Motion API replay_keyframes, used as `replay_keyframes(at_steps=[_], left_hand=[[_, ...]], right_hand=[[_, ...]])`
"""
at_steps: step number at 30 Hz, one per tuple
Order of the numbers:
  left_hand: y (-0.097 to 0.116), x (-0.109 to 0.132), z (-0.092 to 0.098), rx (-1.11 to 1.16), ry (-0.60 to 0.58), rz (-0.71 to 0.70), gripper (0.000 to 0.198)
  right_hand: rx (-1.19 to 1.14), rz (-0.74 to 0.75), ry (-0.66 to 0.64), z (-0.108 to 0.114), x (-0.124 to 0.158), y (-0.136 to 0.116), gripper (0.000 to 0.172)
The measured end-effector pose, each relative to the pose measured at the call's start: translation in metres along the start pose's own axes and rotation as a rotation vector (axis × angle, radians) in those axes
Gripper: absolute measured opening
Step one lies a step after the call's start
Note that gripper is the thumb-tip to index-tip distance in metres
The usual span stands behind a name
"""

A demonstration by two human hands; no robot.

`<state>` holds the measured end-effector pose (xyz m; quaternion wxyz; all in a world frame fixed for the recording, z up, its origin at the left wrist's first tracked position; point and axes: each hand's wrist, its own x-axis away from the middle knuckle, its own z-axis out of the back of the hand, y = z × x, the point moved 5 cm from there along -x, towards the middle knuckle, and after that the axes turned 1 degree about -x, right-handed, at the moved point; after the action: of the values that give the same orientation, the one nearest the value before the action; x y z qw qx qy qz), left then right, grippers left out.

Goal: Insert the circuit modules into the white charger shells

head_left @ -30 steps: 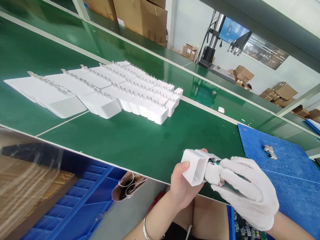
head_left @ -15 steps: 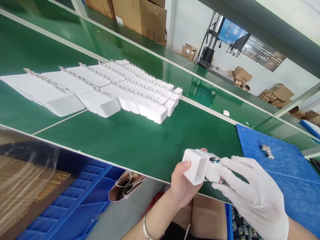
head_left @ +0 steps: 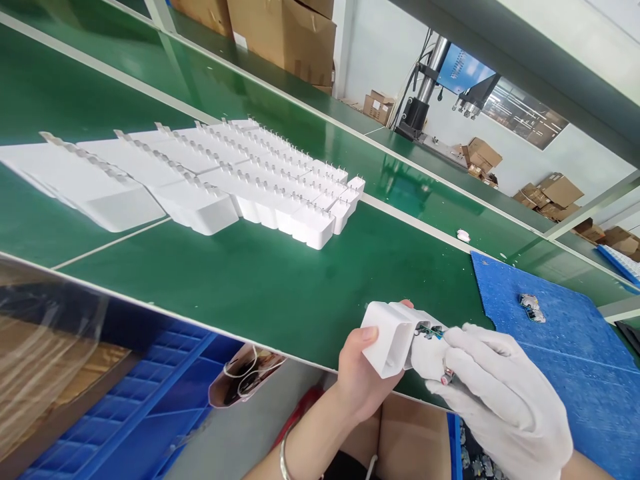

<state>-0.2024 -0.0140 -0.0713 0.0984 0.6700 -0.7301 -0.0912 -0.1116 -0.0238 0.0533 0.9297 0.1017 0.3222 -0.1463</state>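
At the far left a blue crate (head_left: 125, 413) sits below the edge of the green belt (head_left: 280, 280). On the belt, rows of white chargers (head_left: 210, 180) lie packed side by side, prongs up, well apart from the hands. Below the belt's near edge a small pouch (head_left: 245, 381) with white cord hangs or rests.

The bare left hand (head_left: 360, 380) is clamped on a white shell (head_left: 387, 337), thumb on its near face and fingers wrapped behind, just above the belt's near edge. Touching it from the right, the gloved right hand (head_left: 500, 400) has its fingers pinched together on a small board (head_left: 431, 331) with green and dark parts, which sits at the shell's open end; how far it is in I cannot tell, since the glove covers it.

Further right a blue mat (head_left: 575, 347) lies on the belt with another small board (head_left: 530, 307) on it, and a small white piece (head_left: 463, 235) rests on the belt beyond the mat.
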Motion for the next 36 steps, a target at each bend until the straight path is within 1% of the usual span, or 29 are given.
replay_keyframes(at_steps=[7, 12, 14, 16, 18, 21, 24, 26, 27, 28, 30, 31, 33, 34, 36], left_hand=[[0.000, -0.002, 0.000, -0.001, -0.017, 0.000, 0.056], [0.000, -0.001, -0.001, -0.004, -0.015, -0.011, 0.055], [0.000, 0.000, -0.002, -0.003, -0.029, -0.006, 0.053], [0.000, 0.000, -0.003, 0.006, -0.043, -0.003, 0.052], [0.001, -0.001, -0.003, 0.016, -0.035, -0.006, 0.051], [0.001, -0.001, -0.004, 0.015, -0.027, -0.010, 0.048], [0.002, -0.002, -0.007, 0.006, -0.036, -0.018, 0.044], [0.002, -0.002, -0.007, 0.010, -0.003, -0.025, 0.043], [0.002, -0.002, -0.005, 0.019, 0.027, -0.029, 0.042], [0.002, -0.003, -0.004, 0.032, 0.059, -0.031, 0.041], [0.002, -0.004, -0.002, 0.065, 0.107, -0.034, 0.037], [0.003, -0.004, -0.002, 0.079, 0.117, -0.035, 0.036], [0.004, -0.005, -0.003, 0.098, 0.119, -0.025, 0.033], [0.004, -0.004, -0.003, 0.109, 0.125, -0.018, 0.033], [0.005, -0.004, -0.004, 0.131, 0.144, 0.000, 0.031]], right_hand=[[0.009, -0.020, -0.034, -0.001, 0.000, 0.002, 0.012], [0.081, 0.014, -0.055, -0.001, -0.007, -0.002, 0.017], [0.126, 0.045, -0.087, -0.003, -0.006, -0.005, 0.021], [0.177, 0.069, -0.123, -0.005, -0.002, -0.009, 0.020], [0.231, 0.046, -0.142, -0.008, 0.003, -0.009, 0.018], [0.263, -0.035, -0.172, -0.010, 0.005, -0.004, 0.018], [0.160, 0.009, -0.192, -0.011, -0.001, 0.001, 0.018], [0.027, 0.021, -0.201, -0.010, -0.004, 0.009, 0.014], [-0.059, -0.007, -0.203, -0.010, -0.005, 0.014, 0.011], [-0.155, -0.054, -0.201, -0.010, -0.005, 0.020, 0.015], [-0.347, -0.177, -0.193, -0.012, -0.001, 0.031, 0.032], [-0.422, -0.244, -0.194, -0.014, 0.002, 0.036, 0.036], [-0.507, -0.346, -0.220, -0.019, 0.005, 0.041, 0.037], [-0.521, -0.363, -0.234, -0.021, 0.004, 0.042, 0.037], [-0.490, -0.309, -0.239, -0.023, -0.003, 0.039, 0.037]])
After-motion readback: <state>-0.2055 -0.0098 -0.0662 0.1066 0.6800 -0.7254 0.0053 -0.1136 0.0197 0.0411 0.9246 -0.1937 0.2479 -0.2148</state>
